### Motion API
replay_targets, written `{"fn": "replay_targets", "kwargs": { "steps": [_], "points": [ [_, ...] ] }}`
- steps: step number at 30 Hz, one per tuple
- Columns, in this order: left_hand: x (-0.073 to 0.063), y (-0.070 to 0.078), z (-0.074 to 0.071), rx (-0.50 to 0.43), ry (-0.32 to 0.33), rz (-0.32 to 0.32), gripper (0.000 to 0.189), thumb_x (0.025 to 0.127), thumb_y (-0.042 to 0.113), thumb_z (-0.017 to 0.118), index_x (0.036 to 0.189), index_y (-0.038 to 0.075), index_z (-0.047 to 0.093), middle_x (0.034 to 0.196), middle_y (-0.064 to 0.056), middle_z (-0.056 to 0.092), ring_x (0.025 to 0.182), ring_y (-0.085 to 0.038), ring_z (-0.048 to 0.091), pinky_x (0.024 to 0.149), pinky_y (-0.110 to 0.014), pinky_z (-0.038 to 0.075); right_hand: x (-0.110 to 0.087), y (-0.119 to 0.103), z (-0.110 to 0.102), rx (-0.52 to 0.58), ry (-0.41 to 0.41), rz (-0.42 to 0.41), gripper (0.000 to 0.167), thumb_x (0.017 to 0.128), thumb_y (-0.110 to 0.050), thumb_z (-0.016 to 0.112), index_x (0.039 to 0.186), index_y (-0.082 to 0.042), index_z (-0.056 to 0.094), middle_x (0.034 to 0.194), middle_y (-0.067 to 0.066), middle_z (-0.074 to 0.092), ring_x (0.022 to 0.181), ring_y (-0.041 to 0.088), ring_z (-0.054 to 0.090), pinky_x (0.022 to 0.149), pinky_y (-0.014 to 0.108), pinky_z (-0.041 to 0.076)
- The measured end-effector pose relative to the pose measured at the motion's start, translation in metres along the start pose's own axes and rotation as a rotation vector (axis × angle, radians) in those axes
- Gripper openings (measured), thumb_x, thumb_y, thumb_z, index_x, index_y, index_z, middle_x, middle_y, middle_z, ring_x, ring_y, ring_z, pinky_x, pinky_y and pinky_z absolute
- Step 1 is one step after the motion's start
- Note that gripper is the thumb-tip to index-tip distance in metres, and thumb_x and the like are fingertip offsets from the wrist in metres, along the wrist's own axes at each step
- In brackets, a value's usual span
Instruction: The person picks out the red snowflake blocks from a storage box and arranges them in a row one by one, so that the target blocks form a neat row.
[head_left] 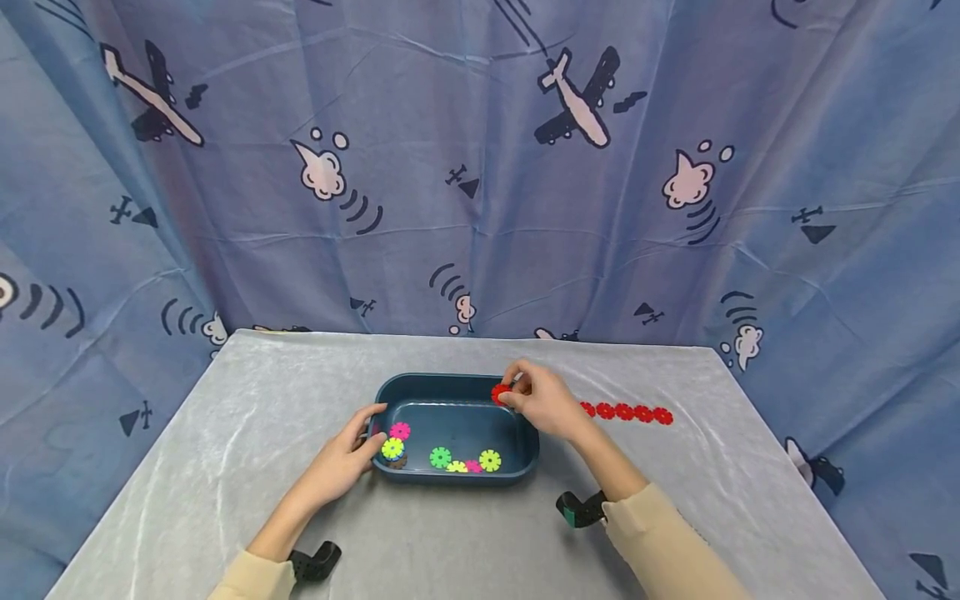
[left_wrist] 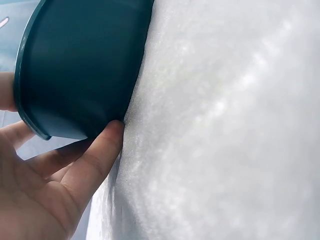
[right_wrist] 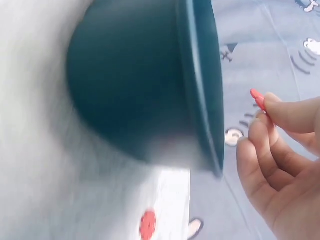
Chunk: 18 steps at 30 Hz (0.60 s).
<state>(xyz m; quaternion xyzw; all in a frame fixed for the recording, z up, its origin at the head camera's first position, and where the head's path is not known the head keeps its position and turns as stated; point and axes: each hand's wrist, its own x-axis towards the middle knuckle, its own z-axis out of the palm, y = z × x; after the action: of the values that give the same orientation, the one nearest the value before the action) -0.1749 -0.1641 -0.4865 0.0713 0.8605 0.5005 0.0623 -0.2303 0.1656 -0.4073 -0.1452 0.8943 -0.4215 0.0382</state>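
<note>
In the head view my right hand [head_left: 546, 403] pinches a red notched plastic disc [head_left: 498, 394] above the back right corner of a dark teal tub [head_left: 465, 479]. The right wrist view has the same disc [right_wrist: 258, 98] edge-on between thumb and fingertips, apart from the tub's wall. At the tub's left end, my left hand [head_left: 339, 467] grips the rim and side, with a finger under the tub [left_wrist: 85, 70] in the left wrist view. Inside lie several loose discs: pink [head_left: 401, 431], yellow [head_left: 491, 460], green [head_left: 440, 457] and a brown one partly covered.
Right of the tub, several red discs [head_left: 625, 412] form a row on the pale cloth-covered table [head_left: 450, 542]; my right hand and forearm partly hide its left end. A blue patterned curtain [head_left: 420, 167] hangs behind the table and along its sides.
</note>
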Motion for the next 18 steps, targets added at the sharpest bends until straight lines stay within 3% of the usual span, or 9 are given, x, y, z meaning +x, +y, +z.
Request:
{"fn": "replay_targets", "kwargs": {
  "steps": [8, 18],
  "points": [
    [0.001, -0.001, 0.001, -0.008, -0.006, -0.004, 0.05, 0.107, 0.029, 0.055, 0.155, 0.022, 0.04, 0.153, -0.033, 0.039, 0.137, -0.047, 0.044, 0.089, -0.045, 0.057, -0.008, 0.029, -0.025, 0.016, 0.056, 0.028, 0.014, 0.094, -0.008, 0.073, 0.102, -0.006, 0.062, 0.078, 0.012, 0.065, 0.063, 0.021, 0.055, 0.057, 0.032, 0.047],
    [0.001, -0.001, 0.0, -0.007, 0.001, -0.008, 0.05, 0.107, 0.03, 0.054, 0.155, 0.022, 0.04, 0.153, -0.032, 0.039, 0.137, -0.046, 0.046, 0.089, -0.045, 0.057, -0.02, 0.066, -0.054, -0.011, 0.119, 0.059, 0.014, 0.097, -0.007, 0.067, 0.108, -0.004, 0.059, 0.079, 0.009, 0.061, 0.066, 0.023, 0.054, 0.061, 0.035, 0.048]
  ]
}}
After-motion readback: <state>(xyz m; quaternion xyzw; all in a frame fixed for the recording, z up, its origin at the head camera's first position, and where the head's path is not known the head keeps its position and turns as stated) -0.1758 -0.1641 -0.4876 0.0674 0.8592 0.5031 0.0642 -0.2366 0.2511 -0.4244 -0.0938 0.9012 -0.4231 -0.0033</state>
